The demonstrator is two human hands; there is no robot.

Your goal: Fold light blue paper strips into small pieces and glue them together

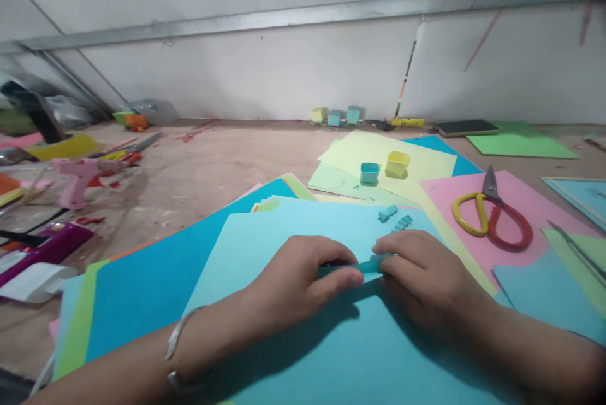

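A narrow teal paper strip (369,265) is stretched between my two hands above a light blue sheet (255,234). My left hand (315,272) pinches its left part between thumb and fingers. The strip's right end is in the closed fingers of my right hand (423,275). Just beyond my right hand lie two small folded teal paper pieces (387,213). Farther back, a small teal paper box (369,173) and a yellow paper box (397,164) sit on pale sheets.
Scissors (492,216) with yellow and red handles lie on pink paper at the right. Tweezers (580,250) are at the far right. A pink glue gun (78,181) and a purple power strip (45,247) are at the left. A black phone (466,128) lies near the wall.
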